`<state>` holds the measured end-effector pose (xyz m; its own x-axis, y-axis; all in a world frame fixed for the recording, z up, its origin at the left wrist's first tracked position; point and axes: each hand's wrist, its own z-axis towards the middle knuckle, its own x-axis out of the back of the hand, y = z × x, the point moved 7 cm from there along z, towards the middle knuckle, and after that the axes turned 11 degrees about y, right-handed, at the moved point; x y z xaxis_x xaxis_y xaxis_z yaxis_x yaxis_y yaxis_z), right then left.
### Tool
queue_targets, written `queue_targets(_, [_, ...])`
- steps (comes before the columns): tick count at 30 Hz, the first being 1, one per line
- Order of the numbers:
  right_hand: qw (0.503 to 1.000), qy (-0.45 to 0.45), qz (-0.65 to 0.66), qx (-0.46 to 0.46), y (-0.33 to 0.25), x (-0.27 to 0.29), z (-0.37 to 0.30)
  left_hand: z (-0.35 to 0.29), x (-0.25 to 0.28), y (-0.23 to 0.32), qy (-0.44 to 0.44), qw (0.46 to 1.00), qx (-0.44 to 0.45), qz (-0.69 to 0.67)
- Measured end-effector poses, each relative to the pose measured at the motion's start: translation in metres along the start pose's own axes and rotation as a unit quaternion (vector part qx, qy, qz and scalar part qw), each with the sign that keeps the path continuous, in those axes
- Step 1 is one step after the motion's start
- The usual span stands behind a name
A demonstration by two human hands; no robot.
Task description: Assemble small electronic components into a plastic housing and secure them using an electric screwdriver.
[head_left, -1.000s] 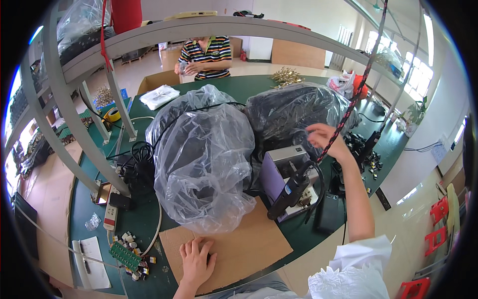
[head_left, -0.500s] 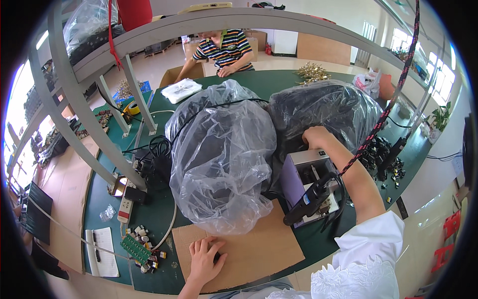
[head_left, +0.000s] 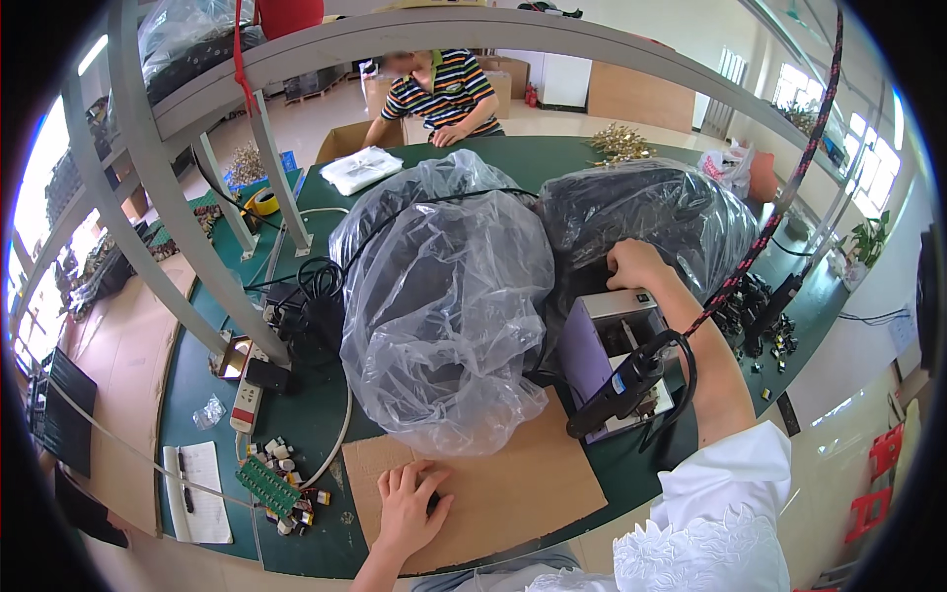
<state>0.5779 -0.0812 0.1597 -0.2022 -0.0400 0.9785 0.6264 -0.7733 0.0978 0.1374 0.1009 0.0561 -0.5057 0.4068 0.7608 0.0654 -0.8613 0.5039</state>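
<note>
My left hand (head_left: pixel 409 508) rests on a flat cardboard sheet (head_left: pixel 523 488) at the table's front. Its fingers curl round a small black part (head_left: pixel 432 504), mostly hidden between thumb and fingers. My right hand (head_left: pixel 634 264) is stretched forward, just behind a purple and white bench device (head_left: pixel 592 360), against a clear plastic bag of dark things (head_left: pixel 651 207). The right fingers are bent closed; what they hold, if anything, is hidden. A black cylindrical handheld tool (head_left: pixel 617 393) with a cord lies slanted over the device's front.
Another large plastic bag (head_left: pixel 444 296) bulges in the middle. Green circuit boards (head_left: pixel 268 485) with small parts, a notebook (head_left: pixel 202 493) and a power strip (head_left: pixel 247 405) lie left. Grey metal frame bars (head_left: pixel 395 44) cross above. A co-worker (head_left: pixel 444 94) sits across the green table.
My right hand has shifted slightly right and up beside the bag, its fingers still bent. The left hand stays almost where it was on the cardboard. The view has tilted a little.
</note>
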Motion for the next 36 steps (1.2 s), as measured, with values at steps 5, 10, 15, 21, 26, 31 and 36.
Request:
queue_targets(5, [0.988,0.09,0.121,-0.028,0.016,0.017,-0.011,0.001,-0.002,0.002,-0.003,1.0,-0.003,-0.009])
queue_targets(10, [0.959,0.198,0.185,-0.088,0.048,0.049,-0.029,0.001,-0.002,0.003,0.001,1.0,-0.008,-0.002])
queue_targets(15, [0.858,0.318,0.354,-0.195,0.075,0.078,-0.099,-0.004,0.003,-0.004,0.007,1.0,0.016,-0.009])
queue_targets(21, [0.64,0.448,0.624,-0.032,0.082,0.14,-0.315,-0.005,0.01,-0.009,0.012,1.0,0.022,-0.018])
queue_targets(26, [0.827,0.076,0.517,0.207,-0.197,0.121,-0.274,0.0,-0.005,0.0,0.008,1.0,-0.016,-0.014])
queue_targets(31, [0.846,-0.076,0.453,0.27,-0.303,0.01,-0.237,-0.012,0.001,-0.011,-0.013,0.998,-0.054,-0.003])
queue_targets(36, [0.849,-0.016,0.4,0.346,-0.334,-0.001,-0.238,-0.015,0.017,-0.013,-0.015,0.995,-0.085,-0.04])
